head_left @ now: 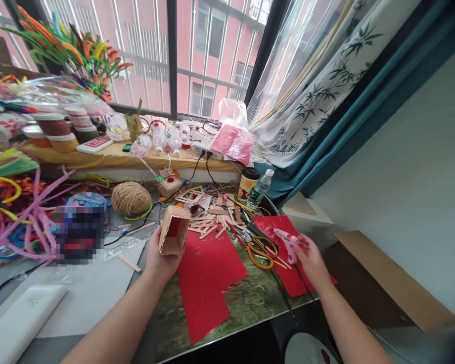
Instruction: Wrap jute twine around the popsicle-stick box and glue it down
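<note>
My left hand [162,260] is wrapped round a small open box of craft sticks [171,243], its red-lined inside facing me. Over on the right, my right hand [311,257] grips a pink glue gun [289,245] above a sheet of red paper [288,275]. The gun's nozzle points left, and a dark cord hangs from its handle. A larger cut piece of red paper [208,273] lies between my hands. Scissors with orange handles [263,251] rest beside the gun, and loose craft sticks [208,222] are heaped behind the paper.
A ball of twine [131,198] and pink pipe cleaners [32,222] lie at the left. Behind the sticks stand a paper cup [247,184] and a water bottle [261,190]. A white block [25,323] is at the front left. Cords cross the table.
</note>
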Demonstrator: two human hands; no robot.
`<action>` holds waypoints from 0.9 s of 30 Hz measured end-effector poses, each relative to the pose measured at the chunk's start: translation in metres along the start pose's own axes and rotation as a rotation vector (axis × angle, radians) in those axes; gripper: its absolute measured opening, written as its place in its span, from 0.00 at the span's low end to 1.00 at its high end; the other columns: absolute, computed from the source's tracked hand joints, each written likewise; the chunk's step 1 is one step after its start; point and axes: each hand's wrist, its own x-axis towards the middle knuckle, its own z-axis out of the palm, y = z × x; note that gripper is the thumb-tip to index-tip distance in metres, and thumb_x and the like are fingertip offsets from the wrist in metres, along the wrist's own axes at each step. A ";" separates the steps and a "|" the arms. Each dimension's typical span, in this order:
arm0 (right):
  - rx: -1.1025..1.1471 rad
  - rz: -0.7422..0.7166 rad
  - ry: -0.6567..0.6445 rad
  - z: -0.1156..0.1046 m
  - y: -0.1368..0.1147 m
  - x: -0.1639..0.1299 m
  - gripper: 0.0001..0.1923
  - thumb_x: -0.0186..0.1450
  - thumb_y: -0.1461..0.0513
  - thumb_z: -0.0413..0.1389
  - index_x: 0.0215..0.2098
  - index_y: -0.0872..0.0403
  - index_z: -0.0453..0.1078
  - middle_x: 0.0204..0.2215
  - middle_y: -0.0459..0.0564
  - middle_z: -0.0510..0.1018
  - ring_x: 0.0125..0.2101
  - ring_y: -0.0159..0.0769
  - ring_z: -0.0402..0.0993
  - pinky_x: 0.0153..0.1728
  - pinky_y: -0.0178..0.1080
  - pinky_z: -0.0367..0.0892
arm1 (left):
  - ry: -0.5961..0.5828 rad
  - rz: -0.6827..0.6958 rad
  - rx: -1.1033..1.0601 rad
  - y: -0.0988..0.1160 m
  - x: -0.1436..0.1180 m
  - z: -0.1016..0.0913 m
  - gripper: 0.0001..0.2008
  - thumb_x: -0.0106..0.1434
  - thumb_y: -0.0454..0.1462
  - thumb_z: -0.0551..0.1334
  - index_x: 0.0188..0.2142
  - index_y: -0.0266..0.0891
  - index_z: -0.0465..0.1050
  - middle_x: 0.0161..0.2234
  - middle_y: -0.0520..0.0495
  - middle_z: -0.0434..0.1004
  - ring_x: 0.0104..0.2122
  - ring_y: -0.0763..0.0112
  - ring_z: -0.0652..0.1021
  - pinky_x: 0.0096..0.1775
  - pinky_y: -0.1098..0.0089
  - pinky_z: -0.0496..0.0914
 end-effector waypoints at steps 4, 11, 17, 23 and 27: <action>-0.161 -0.364 0.023 -0.004 -0.014 -0.026 0.10 0.64 0.53 0.66 0.38 0.49 0.80 0.42 0.57 0.83 0.48 0.54 0.77 0.58 0.59 0.66 | -0.029 -0.055 0.044 0.001 0.001 -0.005 0.19 0.75 0.46 0.53 0.50 0.37 0.76 0.38 0.42 0.85 0.29 0.68 0.84 0.30 0.71 0.79; 0.375 -0.235 -0.614 0.138 -0.116 -0.078 0.28 0.61 0.58 0.72 0.59 0.42 0.75 0.57 0.54 0.79 0.56 0.52 0.74 0.59 0.54 0.69 | -0.056 -0.102 0.275 -0.015 -0.001 -0.004 0.22 0.74 0.51 0.55 0.49 0.37 0.78 0.36 0.41 0.84 0.27 0.65 0.82 0.29 0.69 0.76; 0.994 0.277 -0.714 0.237 -0.131 -0.079 0.28 0.60 0.50 0.70 0.56 0.46 0.74 0.52 0.48 0.83 0.55 0.47 0.77 0.59 0.48 0.70 | -0.055 0.029 0.533 -0.023 0.000 -0.007 0.22 0.70 0.52 0.64 0.52 0.38 0.77 0.42 0.41 0.85 0.42 0.56 0.84 0.42 0.63 0.78; 0.876 0.290 -0.677 0.228 -0.109 -0.075 0.38 0.57 0.50 0.73 0.62 0.46 0.70 0.54 0.52 0.80 0.55 0.49 0.76 0.56 0.47 0.71 | -0.192 0.223 0.681 -0.022 0.007 -0.018 0.35 0.58 0.55 0.74 0.59 0.43 0.73 0.61 0.41 0.77 0.63 0.50 0.73 0.63 0.60 0.67; 0.787 0.203 -0.741 0.228 -0.107 -0.080 0.50 0.54 0.49 0.76 0.69 0.45 0.61 0.62 0.56 0.72 0.60 0.51 0.71 0.60 0.50 0.67 | -0.238 0.209 0.691 -0.024 0.006 -0.014 0.38 0.58 0.55 0.73 0.63 0.41 0.71 0.59 0.36 0.79 0.61 0.40 0.76 0.62 0.50 0.68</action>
